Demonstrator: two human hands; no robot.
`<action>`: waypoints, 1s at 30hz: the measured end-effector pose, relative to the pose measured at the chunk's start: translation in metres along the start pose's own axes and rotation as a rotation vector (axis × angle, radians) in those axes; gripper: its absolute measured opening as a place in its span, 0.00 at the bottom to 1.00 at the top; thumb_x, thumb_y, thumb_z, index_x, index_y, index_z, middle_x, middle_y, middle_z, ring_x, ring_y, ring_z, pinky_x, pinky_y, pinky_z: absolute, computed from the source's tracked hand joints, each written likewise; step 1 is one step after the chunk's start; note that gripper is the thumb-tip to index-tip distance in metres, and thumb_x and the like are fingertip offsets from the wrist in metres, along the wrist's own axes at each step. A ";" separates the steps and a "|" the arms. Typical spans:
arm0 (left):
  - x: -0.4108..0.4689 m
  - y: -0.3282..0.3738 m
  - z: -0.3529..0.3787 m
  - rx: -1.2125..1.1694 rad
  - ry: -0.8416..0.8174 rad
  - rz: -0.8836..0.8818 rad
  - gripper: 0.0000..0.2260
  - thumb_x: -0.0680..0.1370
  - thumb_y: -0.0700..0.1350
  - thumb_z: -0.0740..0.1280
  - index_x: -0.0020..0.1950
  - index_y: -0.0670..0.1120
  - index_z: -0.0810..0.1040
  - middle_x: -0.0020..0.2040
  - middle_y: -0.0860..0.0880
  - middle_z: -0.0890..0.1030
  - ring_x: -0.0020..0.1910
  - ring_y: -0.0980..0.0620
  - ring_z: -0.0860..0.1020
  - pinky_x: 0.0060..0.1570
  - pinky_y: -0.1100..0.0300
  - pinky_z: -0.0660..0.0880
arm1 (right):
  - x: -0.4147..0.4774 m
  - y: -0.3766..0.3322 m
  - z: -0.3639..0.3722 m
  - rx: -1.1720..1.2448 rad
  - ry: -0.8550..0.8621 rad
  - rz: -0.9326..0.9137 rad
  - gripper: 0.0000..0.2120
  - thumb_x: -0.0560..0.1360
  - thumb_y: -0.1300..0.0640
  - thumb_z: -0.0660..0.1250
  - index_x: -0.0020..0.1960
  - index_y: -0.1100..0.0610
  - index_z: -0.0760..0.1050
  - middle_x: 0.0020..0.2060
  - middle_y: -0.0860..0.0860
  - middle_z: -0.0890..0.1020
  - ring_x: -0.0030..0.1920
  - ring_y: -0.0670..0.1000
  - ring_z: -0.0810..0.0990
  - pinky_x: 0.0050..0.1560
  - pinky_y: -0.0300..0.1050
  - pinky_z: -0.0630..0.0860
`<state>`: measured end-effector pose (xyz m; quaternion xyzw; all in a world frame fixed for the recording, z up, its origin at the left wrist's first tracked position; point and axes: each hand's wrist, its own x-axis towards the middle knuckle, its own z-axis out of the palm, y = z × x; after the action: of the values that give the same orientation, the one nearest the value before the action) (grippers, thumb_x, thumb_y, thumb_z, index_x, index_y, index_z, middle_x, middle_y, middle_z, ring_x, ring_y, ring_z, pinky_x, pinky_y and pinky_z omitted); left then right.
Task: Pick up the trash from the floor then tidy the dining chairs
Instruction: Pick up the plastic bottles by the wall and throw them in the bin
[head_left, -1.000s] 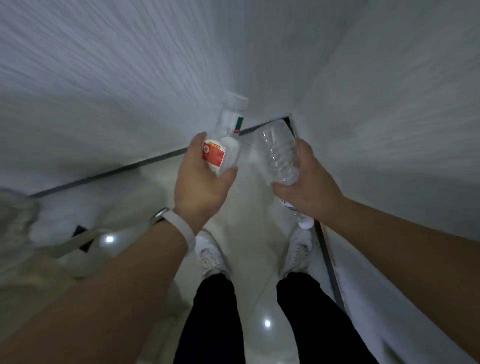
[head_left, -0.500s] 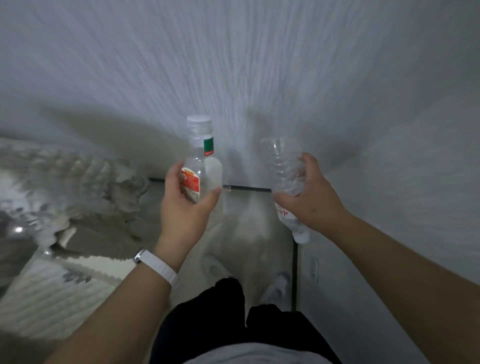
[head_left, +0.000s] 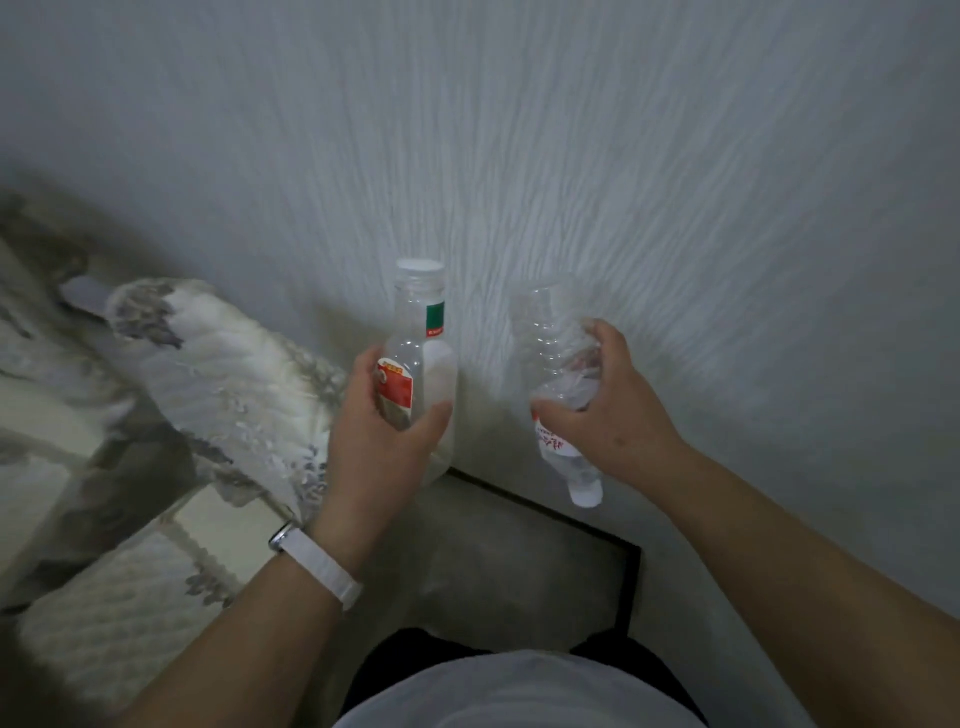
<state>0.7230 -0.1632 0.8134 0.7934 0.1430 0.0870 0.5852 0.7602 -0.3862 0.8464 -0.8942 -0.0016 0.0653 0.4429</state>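
In front of the pale ridged wall (head_left: 519, 130), I see the left hand (head_left: 384, 441) wrapped round a clear plastic bottle with a white cap and red label (head_left: 421, 332), held upright. The right hand (head_left: 608, 410) curls round a squashed clear plastic bottle (head_left: 550, 343), its white cap pointing down. Both bottles are up in the air, near each other but apart. A white wristband (head_left: 317, 566) sits on the left wrist. A grey and white patterned cloth (head_left: 208, 364) lies to the left.

Two empty bottles held up before a textured wall

The left hand (head_left: 382, 447) grips an upright clear bottle (head_left: 423, 358) with a white cap; the right hand (head_left: 602, 410) grips a crumpled bottle (head_left: 558, 384), cap downward. A patterned cloth (head_left: 208, 384) lies left.
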 end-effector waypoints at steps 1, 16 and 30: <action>0.004 0.003 -0.008 -0.001 0.023 0.000 0.32 0.71 0.47 0.77 0.71 0.55 0.67 0.53 0.60 0.80 0.46 0.65 0.78 0.47 0.73 0.71 | 0.004 -0.009 0.005 0.011 -0.020 -0.010 0.40 0.67 0.48 0.77 0.71 0.38 0.56 0.53 0.36 0.73 0.48 0.35 0.76 0.44 0.32 0.71; -0.021 0.009 -0.104 -0.033 0.613 -0.252 0.28 0.72 0.43 0.76 0.69 0.57 0.70 0.52 0.62 0.80 0.49 0.70 0.78 0.43 0.76 0.72 | 0.087 -0.117 0.109 0.057 -0.587 -0.356 0.45 0.62 0.41 0.77 0.72 0.42 0.58 0.55 0.43 0.77 0.48 0.44 0.81 0.48 0.41 0.77; -0.196 0.020 -0.105 -0.079 1.400 -0.458 0.31 0.71 0.41 0.77 0.71 0.55 0.69 0.55 0.61 0.80 0.52 0.65 0.80 0.51 0.64 0.78 | -0.012 -0.185 0.206 -0.044 -1.223 -0.769 0.42 0.64 0.41 0.75 0.72 0.41 0.57 0.55 0.41 0.76 0.52 0.42 0.78 0.58 0.52 0.77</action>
<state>0.5087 -0.1380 0.8693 0.4809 0.6418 0.4539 0.3884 0.7344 -0.1120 0.8709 -0.6424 -0.5651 0.3936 0.3363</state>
